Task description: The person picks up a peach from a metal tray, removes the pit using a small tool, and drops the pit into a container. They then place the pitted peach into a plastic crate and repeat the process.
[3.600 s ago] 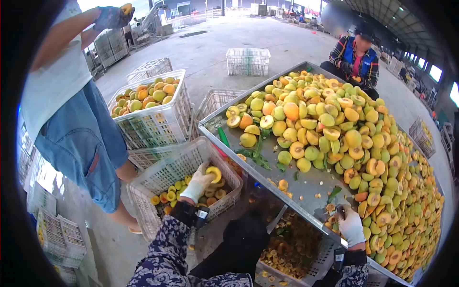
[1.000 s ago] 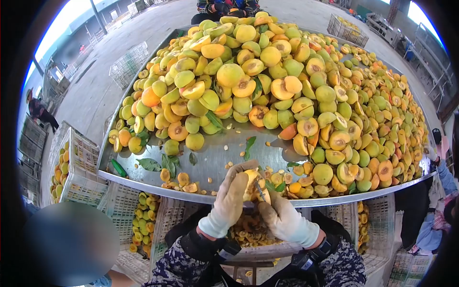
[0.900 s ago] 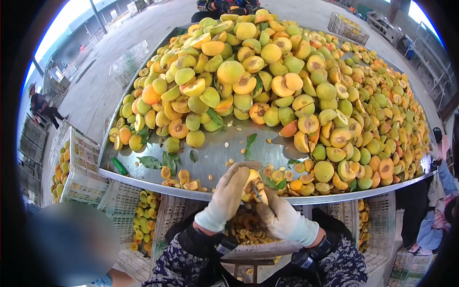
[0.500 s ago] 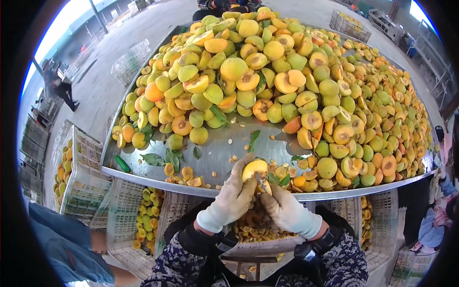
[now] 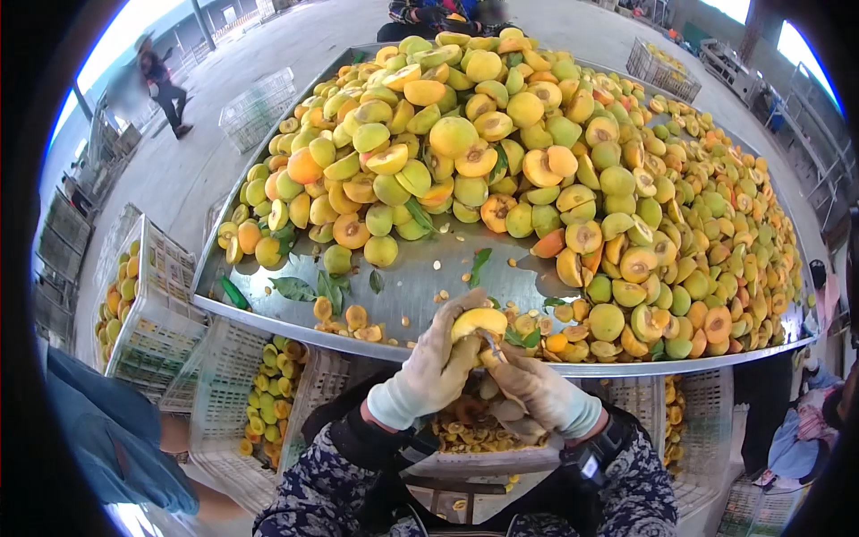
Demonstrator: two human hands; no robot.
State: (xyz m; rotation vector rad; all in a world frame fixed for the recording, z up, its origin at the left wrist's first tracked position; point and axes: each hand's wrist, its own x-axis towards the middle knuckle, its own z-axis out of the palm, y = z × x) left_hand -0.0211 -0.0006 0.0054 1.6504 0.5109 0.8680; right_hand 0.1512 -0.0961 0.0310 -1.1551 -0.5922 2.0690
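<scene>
My left hand [image 5: 437,360], in a pale work glove, is closed around a yellow peach half [image 5: 480,322] just in front of the metal table's near rim. My right hand [image 5: 535,387], gloved too, grips a small metal-tipped pitting tool [image 5: 491,340], its tip against the cut side of the fruit. The tool's handle is mostly hidden in my fingers. Below both hands stands a crate with cut fruit pieces [image 5: 465,437]. Past my hands, whole and halved peaches [image 5: 452,137] lie heaped on the metal table [image 5: 407,286].
A green-handled knife [image 5: 234,293] lies at the table's left corner, near loose leaves [image 5: 293,288]. White plastic crates [image 5: 161,336] of peaches stand left and right below the table. Another person's leg [image 5: 116,430] is close on the left; a person [image 5: 164,89] walks behind.
The peach half has tilted in my left hand, and my right hand has shifted slightly with the tool. My view has moved a little; the person behind appears farther right.
</scene>
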